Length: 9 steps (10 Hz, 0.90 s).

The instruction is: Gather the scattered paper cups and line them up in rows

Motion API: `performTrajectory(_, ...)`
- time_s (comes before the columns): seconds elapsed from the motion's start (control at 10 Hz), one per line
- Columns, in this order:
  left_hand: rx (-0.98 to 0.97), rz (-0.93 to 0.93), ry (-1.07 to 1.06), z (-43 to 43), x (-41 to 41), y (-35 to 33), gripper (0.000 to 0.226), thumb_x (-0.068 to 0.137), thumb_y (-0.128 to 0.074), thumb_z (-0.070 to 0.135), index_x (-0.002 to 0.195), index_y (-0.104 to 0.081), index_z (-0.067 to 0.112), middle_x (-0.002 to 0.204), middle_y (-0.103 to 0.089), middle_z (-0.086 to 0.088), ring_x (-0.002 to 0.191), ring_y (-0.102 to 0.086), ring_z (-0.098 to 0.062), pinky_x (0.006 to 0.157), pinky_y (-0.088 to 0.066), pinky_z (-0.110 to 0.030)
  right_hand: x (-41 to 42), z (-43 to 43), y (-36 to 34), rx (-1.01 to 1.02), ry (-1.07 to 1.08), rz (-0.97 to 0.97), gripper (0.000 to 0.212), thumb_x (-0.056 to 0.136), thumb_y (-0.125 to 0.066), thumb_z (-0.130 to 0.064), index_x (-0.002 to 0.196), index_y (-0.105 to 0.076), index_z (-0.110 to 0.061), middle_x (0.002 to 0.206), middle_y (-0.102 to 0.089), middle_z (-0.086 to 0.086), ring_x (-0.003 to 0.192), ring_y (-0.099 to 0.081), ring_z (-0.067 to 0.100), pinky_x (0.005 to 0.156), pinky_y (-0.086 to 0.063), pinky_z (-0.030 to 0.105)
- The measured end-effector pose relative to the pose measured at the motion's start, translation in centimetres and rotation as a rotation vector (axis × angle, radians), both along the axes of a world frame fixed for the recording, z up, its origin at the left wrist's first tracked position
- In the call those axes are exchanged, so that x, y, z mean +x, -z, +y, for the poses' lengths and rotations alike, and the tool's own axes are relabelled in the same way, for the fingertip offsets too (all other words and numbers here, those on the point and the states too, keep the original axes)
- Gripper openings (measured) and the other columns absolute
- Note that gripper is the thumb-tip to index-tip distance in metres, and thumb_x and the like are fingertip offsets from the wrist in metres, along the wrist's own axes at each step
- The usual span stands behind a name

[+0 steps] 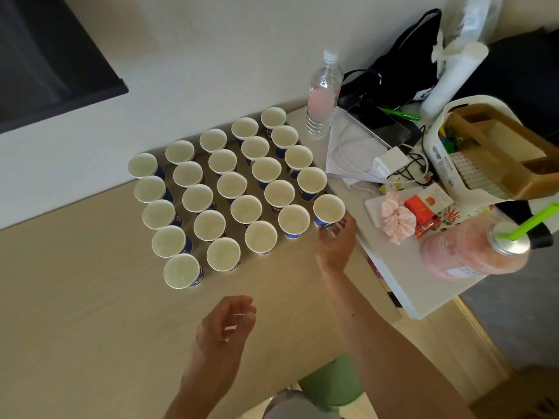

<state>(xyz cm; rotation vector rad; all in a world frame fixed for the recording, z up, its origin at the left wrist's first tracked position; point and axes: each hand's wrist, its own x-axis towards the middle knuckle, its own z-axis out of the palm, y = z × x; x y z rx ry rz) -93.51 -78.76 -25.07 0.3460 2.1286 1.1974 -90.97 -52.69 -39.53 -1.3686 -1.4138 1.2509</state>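
Twenty-five paper cups stand upright in a five-by-five grid left of the water bottle and nearer the person. No strays show, so the task looks nearly done. The right hand lightly pinches the base of the corner cup, which ends the row nearest the bottle. The left hand hovers loosely curled, empty.

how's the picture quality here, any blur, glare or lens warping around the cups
Head view: soft, even light, only faint shadows between the paper cups and no glare; wide-angle warp tilts the tabletop; the cups and the right hand holding the corner cup look sharp; the pink drink at the right edge looks soft.
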Motion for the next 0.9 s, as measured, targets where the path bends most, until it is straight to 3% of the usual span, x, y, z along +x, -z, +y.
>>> performTrajectory(0.2, 0.005, -0.036, -0.039, -0.4, -0.2, 0.2, 0.017, 0.080, -0.061, 0.036, 0.092, -0.067, 0.045, 0.094, -0.076, 0.007, 0.085, -0.072, -0.013, 0.076, -0.056, -0.038, -0.7, 0.3, 0.3, 0.004, 0.007, -0.045, 0.056, 0.078, -0.076, 0.003, 0.128, -0.055, -0.014, 0.103, -0.061, -0.019, 0.104, -0.065, 0.013, 0.096, -0.056, 0.042)
performTrajectory(0.4, -0.002, -0.054, -0.071, -1.1, -0.4, 0.5, 0.010, 0.091, -0.068, 0.021, 0.097, -0.070, 0.028, 0.094, -0.076, 0.006, 0.086, -0.072, -0.015, 0.076, -0.054, -0.039, -1.0, 0.5, -0.1, 0.006, 0.012, -0.080, 0.054, 0.078, -0.075, 0.005, 0.125, -0.057, -0.013, 0.101, -0.061, -0.017, 0.103, -0.064, 0.016, 0.094, -0.056, 0.046)
performTrajectory(0.5, -0.028, -0.059, -0.078, -1.5, -0.4, 0.6, 0.016, 0.094, -0.067, 0.013, 0.097, -0.070, 0.028, 0.093, -0.076, 0.007, 0.087, -0.072, -0.014, 0.076, -0.055, -0.040, -0.7, 0.3, -0.1, -0.023, 0.017, -0.076, 0.056, 0.078, -0.074, 0.007, 0.128, -0.057, -0.011, 0.112, -0.064, -0.006, 0.108, -0.063, 0.015, 0.096, -0.055, 0.044)
performTrajectory(0.6, -0.007, -0.073, -0.100, -2.1, -0.1, 0.4, 0.011, 0.087, -0.068, 0.029, 0.097, -0.070, 0.029, 0.094, -0.076, 0.007, 0.087, -0.072, -0.013, 0.077, -0.055, -0.041, 0.1, -0.5, -0.3, -0.026, -0.005, -0.125, 0.060, 0.081, -0.071, 0.008, 0.136, -0.051, -0.007, 0.124, -0.063, 0.005, 0.114, -0.062, 0.020, 0.098, -0.054, 0.044)
performTrajectory(0.7, 0.003, -0.075, -0.116, -2.9, 0.1, 0.1, 0.021, 0.079, -0.062, 0.037, 0.097, -0.070, 0.030, 0.094, -0.076, 0.007, 0.086, -0.072, -0.012, 0.077, -0.055, -0.040, 1.2, -2.4, -0.4, -0.031, -0.014, -0.184, 0.052, 0.083, -0.068, 0.007, 0.131, -0.052, -0.005, 0.122, -0.061, 0.010, 0.110, -0.061, 0.023, 0.096, -0.054, 0.045)
performTrajectory(0.9, 0.065, -0.047, -0.169, -5.2, 0.1, -1.1, 0.024, 0.079, -0.062, 0.036, 0.099, -0.070, 0.026, 0.094, -0.076, 0.005, 0.085, -0.072, -0.014, 0.078, -0.055, -0.042, 2.8, -9.6, -2.3, -0.047, -0.082, -0.115, 0.047, 0.084, -0.064, 0.010, 0.127, -0.054, -0.004, 0.119, -0.061, 0.013, 0.108, -0.061, 0.026, 0.094, -0.054, 0.044)
